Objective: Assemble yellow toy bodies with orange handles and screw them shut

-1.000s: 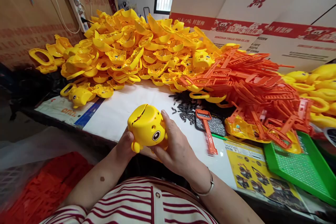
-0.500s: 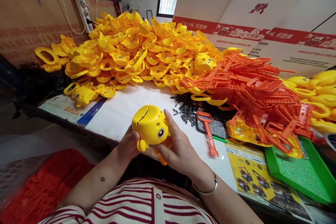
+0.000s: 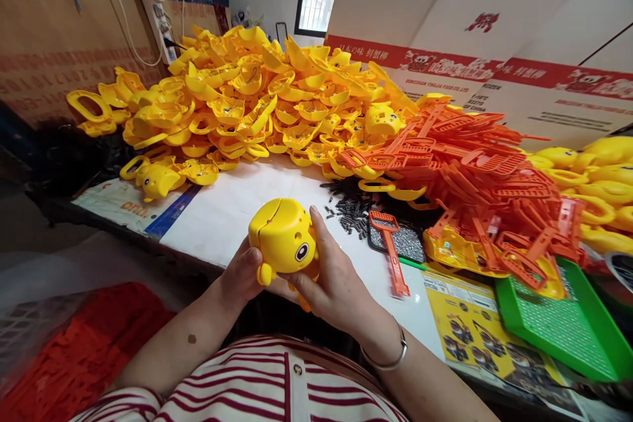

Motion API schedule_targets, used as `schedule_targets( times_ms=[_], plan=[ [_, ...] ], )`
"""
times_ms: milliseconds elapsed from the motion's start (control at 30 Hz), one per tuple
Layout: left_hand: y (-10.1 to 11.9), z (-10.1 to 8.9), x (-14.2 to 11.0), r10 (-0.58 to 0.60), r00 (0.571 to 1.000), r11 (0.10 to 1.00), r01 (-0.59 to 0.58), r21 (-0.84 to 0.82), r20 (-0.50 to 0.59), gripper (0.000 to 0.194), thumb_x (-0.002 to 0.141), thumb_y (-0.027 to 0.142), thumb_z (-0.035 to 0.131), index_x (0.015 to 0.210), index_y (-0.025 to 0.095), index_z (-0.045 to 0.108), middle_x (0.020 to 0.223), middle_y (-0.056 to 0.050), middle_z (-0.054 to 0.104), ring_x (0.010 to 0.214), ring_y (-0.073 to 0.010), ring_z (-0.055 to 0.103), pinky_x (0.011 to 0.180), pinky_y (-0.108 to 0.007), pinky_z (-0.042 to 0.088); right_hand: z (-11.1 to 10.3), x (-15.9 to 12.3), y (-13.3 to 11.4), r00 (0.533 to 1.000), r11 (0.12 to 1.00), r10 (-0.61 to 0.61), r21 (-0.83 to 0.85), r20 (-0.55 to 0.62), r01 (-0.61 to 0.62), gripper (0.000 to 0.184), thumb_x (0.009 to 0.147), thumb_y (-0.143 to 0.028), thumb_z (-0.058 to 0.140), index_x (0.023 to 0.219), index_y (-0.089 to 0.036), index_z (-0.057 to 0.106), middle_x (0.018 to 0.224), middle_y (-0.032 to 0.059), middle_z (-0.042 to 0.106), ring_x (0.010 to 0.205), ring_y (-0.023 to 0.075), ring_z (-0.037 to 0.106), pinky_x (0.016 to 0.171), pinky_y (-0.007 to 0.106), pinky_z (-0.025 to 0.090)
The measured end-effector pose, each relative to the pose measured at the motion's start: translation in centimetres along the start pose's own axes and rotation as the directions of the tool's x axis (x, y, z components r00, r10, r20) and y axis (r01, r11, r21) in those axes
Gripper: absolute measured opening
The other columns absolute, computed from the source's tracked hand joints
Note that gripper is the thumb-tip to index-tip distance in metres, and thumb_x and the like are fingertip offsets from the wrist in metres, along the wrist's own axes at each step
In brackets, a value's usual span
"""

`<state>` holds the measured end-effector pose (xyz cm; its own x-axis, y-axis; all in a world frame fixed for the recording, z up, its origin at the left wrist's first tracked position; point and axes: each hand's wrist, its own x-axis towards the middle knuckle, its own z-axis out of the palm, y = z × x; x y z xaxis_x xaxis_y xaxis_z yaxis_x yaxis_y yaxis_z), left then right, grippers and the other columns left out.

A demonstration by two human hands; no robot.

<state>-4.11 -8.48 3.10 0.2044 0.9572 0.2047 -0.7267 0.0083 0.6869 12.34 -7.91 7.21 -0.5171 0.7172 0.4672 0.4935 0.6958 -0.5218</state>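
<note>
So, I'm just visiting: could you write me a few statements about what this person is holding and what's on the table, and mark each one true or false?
1. The left hand and the right hand both hold one yellow toy. True.
2. The top of the yellow toy is one unbroken surface. False: a dark slit runs across it.
3. The bracelet is worn on the left side. False: it is on the right.
4. Small black pieces lie beside a lone orange piece. True.
5. The green tray is left of both hands. False: it is to their right.
</note>
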Motion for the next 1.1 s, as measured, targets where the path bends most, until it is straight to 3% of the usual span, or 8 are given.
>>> schedule_targets(
  times_ms=[167, 367, 633, 800, 867, 967, 1033, 1100],
  plan=[
    [0.1, -0.2, 0.2, -0.02, 1.0, 0.998, 0.02, 0.055, 0.012, 0.065, 0.063, 0.058, 0.08, 0.116, 0.024, 0.066, 0.116, -0.009, 0.072, 0.106, -0.0331, 0.067, 0.094, -0.047, 0.053, 0.6, -0.4, 0.0, 0.997, 0.997, 0.07, 0.041, 0.016, -0.07, 0.094, 0.09, -0.03, 0.058, 0.156, -0.024, -0.009, 0.134, 0.0189, 0.057, 0.114, 0.0289, 0.063, 0.089, 0.047, 0.058],
    [0.9, 0.4, 0.5, -0.047, 0.998, 0.998, 0.046, 0.047, 0.033, 0.064, 0.058, 0.052, 0.085, 0.111, 0.021, 0.066, 0.109, -0.009, 0.073, 0.096, -0.0283, 0.069, 0.087, -0.04, 0.056, 1.2, -0.4, 0.6, 1.0, 0.995, -0.026, 0.097, -0.009, 0.026, 0.102, 0.088, -0.027, 0.059, 0.152, -0.024, -0.02, 0.134, 0.0203, 0.054, 0.115, 0.0302, 0.062, 0.087, 0.049, 0.058],
    [1.2, 1.9, 1.2, -0.06, 0.996, 0.998, 0.059, 0.019, 0.064, 0.066, 0.059, 0.05, 0.085, 0.114, 0.02, 0.065, 0.109, -0.009, 0.072, 0.113, -0.035, 0.064, 0.094, -0.042, 0.053, 1.0, -0.4, 1.3, 0.997, 0.997, -0.041, 0.068, -0.059, 0.045, 0.093, 0.089, -0.029, 0.056, 0.154, -0.022, -0.011, 0.128, 0.0176, 0.058, 0.112, 0.0289, 0.063, 0.094, 0.049, 0.055],
    [1.2, 2.2, 1.5, -0.049, 0.997, 0.999, 0.049, 0.012, 0.06, 0.083, 0.06, 0.051, 0.085, 0.132, 0.022, 0.054, 0.128, -0.012, 0.063, 0.125, -0.0374, 0.055, 0.104, -0.047, 0.047, 0.9, 0.1, 2.0, 0.991, 0.993, -0.088, 0.07, -0.098, 0.095, 0.091, 0.09, -0.034, 0.056, 0.154, -0.024, -0.007, 0.124, 0.0145, 0.06, 0.102, 0.0254, 0.066, 0.088, 0.045, 0.058],
    [1.8, 2.5, 1.4, -0.071, 0.997, 0.995, 0.071, 0.071, -0.009, 0.099, 0.054, 0.05, 0.089, 0.138, 0.022, 0.047, 0.133, -0.013, 0.058, 0.128, -0.0376, 0.052, 0.107, -0.049, 0.043, 1.1, 0.1, 2.5, 0.979, 0.99, -0.133, -0.057, -0.155, 0.126, 0.09, 0.087, -0.029, 0.059, 0.155, -0.022, -0.001, 0.123, 0.016, 0.06, 0.101, 0.0267, 0.065, 0.082, 0.046, 0.059],
    [2.5, 3.6, 1.2, -0.085, 0.968, 0.965, 0.14, 0.222, -0.238, 0.118, 0.041, 0.043, 0.095, 0.142, 0.019, 0.038, 0.131, -0.014, 0.057, 0.127, -0.036, 0.051, 0.11, -0.051, 0.04, 1.6, 0.0, 3.2, 0.935, 0.933, -0.241, -0.328, -0.26, 0.149, 0.088, 0.083, -0.023, 0.058, 0.155, -0.019, 0.007, 0.124, 0.0198, 0.056, 0.107, 0.0317, 0.061, 0.081, 0.054, 0.059],
    [2.7, 4.2, 1.1, -0.04, 0.935, 0.937, 0.158, 0.312, -0.354, 0.114, 0.043, 0.039, 0.095, 0.139, 0.016, 0.039, 0.127, -0.013, 0.058, 0.124, -0.0333, 0.053, 0.11, -0.05, 0.041, 1.9, -0.1, 3.4, 0.912, 0.889, -0.29, -0.435, -0.291, 0.144, 0.086, 0.083, -0.022, 0.057, 0.155, -0.016, 0.009, 0.124, 0.0215, 0.055, 0.109, 0.0336, 0.059, 0.08, 0.057, 0.058],
    [2.5, 4.5, 1.1, 0.014, 0.929, 0.922, 0.132, 0.365, -0.37, 0.101, 0.049, 0.037, 0.092, 0.135, 0.016, 0.044, 0.124, -0.011, 0.059, 0.119, -0.0303, 0.055, 0.108, -0.048, 0.043, 2.2, -0.1, 3.3, 0.894, 0.866, -0.322, -0.478, -0.31, 0.146, 0.087, 0.083, -0.023, 0.058, 0.155, -0.014, 0.009, 0.123, 0.0217, 0.055, 0.106, 0.0327, 0.06, 0.079, 0.055, 0.059]
  ],
)
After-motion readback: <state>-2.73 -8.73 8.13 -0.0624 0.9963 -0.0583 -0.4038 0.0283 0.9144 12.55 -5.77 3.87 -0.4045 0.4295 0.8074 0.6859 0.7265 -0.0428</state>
